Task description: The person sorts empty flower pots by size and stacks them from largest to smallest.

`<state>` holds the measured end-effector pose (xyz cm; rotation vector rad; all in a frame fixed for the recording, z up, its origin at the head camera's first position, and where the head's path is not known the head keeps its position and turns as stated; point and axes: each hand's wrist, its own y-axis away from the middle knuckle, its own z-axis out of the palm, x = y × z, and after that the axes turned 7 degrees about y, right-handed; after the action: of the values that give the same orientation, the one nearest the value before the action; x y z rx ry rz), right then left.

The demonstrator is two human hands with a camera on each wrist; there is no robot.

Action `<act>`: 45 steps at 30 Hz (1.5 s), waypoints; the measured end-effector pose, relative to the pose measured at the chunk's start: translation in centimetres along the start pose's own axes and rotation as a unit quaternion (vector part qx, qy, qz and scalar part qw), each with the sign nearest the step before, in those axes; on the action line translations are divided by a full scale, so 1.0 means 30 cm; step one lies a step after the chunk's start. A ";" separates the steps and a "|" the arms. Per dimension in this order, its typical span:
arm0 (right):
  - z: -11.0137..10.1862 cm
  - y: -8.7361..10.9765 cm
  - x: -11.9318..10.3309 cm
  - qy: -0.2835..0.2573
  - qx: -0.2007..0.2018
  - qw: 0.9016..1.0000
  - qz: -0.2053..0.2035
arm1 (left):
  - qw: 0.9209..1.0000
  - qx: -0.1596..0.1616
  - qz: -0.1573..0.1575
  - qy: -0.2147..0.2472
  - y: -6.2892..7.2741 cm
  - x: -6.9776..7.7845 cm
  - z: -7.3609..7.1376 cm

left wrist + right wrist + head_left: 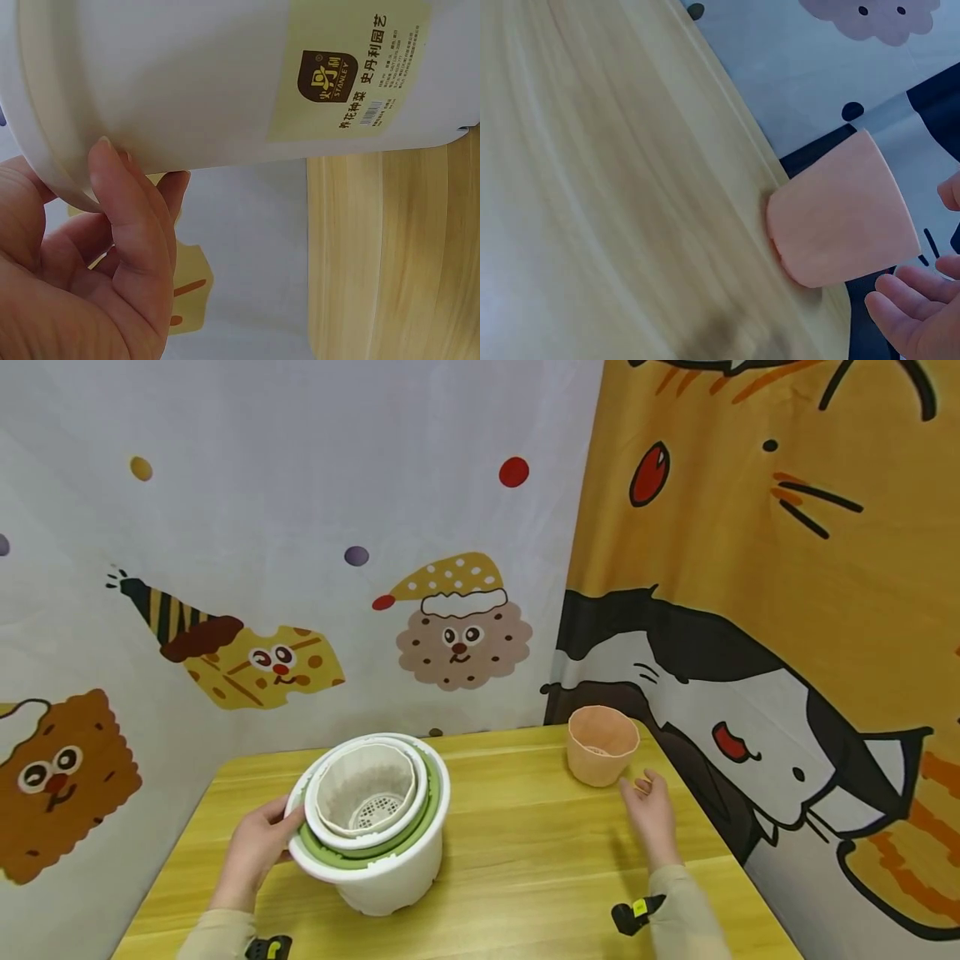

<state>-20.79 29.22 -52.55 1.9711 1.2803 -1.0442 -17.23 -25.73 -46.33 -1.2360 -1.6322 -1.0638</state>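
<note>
My left hand [258, 843] grips the left rim of a large white plant pot [390, 881], thumb over the edge and fingers under it. Nested inside that pot are a green pot [432, 806], another white pot, and a small cream pot [337, 793] with a perforated bottom. In the left wrist view, a yellow label [352, 67] shows on the big pot's side. A small pink pot [592, 764] stands upright at the table's far right corner. Just in front of it is my right hand [651, 810], fingers loosely bent and holding nothing, fingertips near the pot's lower side.
The pots are over a wooden table [517, 860]. A light curtain [300, 468] with cartoon figures hangs behind its far edge. Along the right side runs an orange curtain [720, 560] with a printed cat, close to the table edge and the pink pot.
</note>
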 end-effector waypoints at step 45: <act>0.039 -0.224 -0.070 0.032 0.009 0.995 0.096 | 1.000 -0.002 -0.003 0.017 -0.007 0.004 0.002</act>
<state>-27.86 29.87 -51.69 2.1084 1.0912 -0.9090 -17.46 -25.67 -46.28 -1.2102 -1.6093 -1.0863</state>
